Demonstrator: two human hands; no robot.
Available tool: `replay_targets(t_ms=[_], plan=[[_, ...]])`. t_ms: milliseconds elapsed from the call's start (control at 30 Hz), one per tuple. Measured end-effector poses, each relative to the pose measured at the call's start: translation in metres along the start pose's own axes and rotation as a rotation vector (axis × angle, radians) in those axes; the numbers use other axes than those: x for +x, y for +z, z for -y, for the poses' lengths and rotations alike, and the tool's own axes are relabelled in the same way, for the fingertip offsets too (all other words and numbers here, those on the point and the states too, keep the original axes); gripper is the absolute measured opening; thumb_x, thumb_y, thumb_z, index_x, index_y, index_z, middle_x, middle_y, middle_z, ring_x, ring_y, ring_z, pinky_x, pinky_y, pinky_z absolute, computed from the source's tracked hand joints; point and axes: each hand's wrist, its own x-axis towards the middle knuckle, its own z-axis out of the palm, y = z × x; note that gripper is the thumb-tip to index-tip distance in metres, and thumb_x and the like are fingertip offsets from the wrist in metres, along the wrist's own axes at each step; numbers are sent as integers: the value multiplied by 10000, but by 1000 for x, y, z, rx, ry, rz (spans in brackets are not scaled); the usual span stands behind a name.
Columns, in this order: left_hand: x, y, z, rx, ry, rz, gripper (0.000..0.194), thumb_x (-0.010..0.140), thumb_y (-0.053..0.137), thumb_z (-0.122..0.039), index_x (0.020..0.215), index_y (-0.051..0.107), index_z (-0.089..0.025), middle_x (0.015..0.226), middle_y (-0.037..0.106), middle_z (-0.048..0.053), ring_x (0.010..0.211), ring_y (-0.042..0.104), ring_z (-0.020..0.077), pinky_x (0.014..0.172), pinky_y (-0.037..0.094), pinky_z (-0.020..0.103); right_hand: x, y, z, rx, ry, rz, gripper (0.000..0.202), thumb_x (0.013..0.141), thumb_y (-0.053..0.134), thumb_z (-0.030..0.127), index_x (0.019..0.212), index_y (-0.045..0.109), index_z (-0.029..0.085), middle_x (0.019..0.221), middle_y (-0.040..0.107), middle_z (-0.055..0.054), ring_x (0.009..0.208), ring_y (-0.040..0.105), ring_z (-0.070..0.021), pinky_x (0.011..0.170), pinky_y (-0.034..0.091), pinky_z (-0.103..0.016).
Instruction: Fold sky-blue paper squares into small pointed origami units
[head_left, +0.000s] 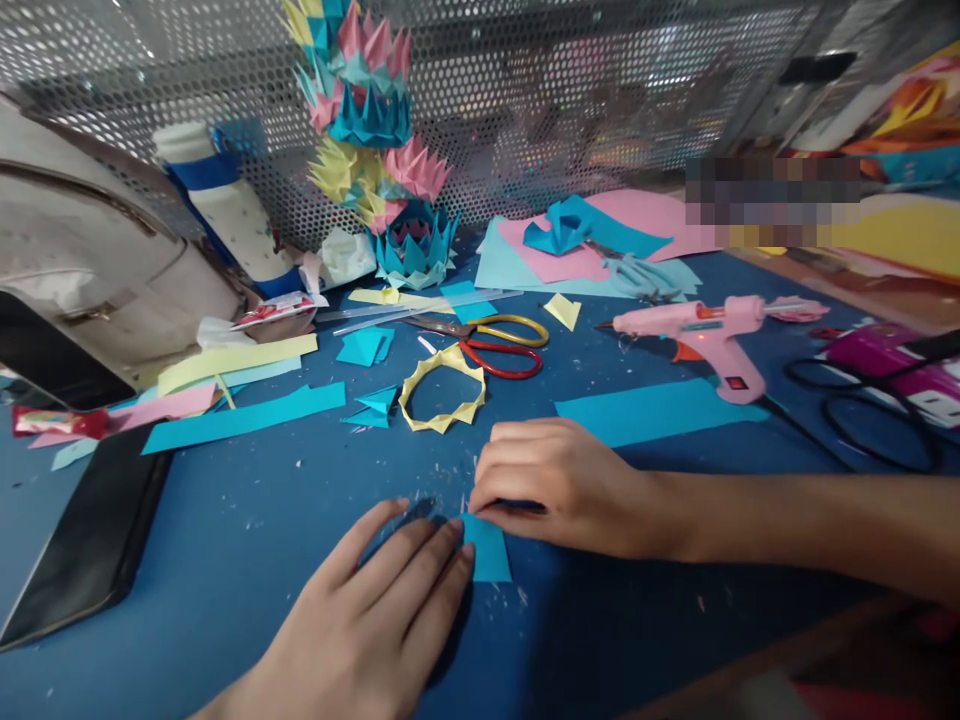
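Note:
A small piece of blue paper [491, 553] lies on the table near the front middle. My left hand [375, 600] rests with its fingers stretched out, the fingertips touching the paper's left edge. From the right, my right hand [551, 480] has its thumb and fingers closed in a pinch at the paper's upper edge. Just beyond the hands sits a ring of folded yellow paper [406, 398]. Left of it are folded blue pieces [379, 405], and a blue paper strip [652, 412] lies behind my right wrist.
Scissors with red and yellow handles [506, 360] lie behind the ring. At right is a pink glue gun [694, 322] with a black cord. A stacked paper ornament [367, 120] stands at the back. A black phone-like case [94, 530] and paper strips [247, 415] lie left.

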Motion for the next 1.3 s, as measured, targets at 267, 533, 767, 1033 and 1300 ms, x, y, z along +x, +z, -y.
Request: replay_targets(t_ms=[267, 533, 767, 1033, 1300], plan=[[1, 3, 0, -26, -33, -16, 345, 1066, 399, -190, 1154, 727, -133, 1233, 723, 64, 1120, 638, 203, 1232, 203, 395, -1, -4, -2, -258, -222, 3, 286, 1063, 427, 237, 926, 668, 165, 858, 660, -44, 825, 535, -165, 688, 362, -298], [-3, 2, -1, -38, -32, -14, 357, 1064, 381, -181, 1176, 716, -123, 1237, 723, 62, 1137, 638, 205, 1233, 212, 398, -1, -4, -4, -324, -303, -2, 237, 1036, 442, 118, 940, 657, 152, 883, 677, -26, 850, 535, -156, 656, 326, -306], [-5, 4, -2, -55, -34, -7, 347, 1057, 396, -173, 1198, 707, -108, 1243, 718, 74, 1140, 627, 214, 1229, 208, 407, 2, -7, -4, -354, -336, 29, 274, 1039, 414, 96, 932, 658, 161, 907, 678, -32, 870, 528, -161, 654, 319, -311], [-6, 0, 4, -67, 36, 87, 358, 1036, 441, -182, 1322, 633, -83, 1353, 653, 101, 1196, 581, 231, 1233, 173, 414, 7, -10, -9, -219, -286, 77, 259, 1049, 498, 311, 924, 689, 190, 906, 682, -3, 836, 493, -158, 668, 338, -332], [-5, -1, 4, -45, 41, 85, 342, 1022, 472, -192, 1289, 652, -76, 1329, 663, 114, 1165, 581, 251, 1223, 180, 442, 9, -28, 13, -513, -372, 314, 283, 962, 592, 168, 681, 616, 185, 787, 578, -43, 799, 434, -201, 594, 227, -361]])
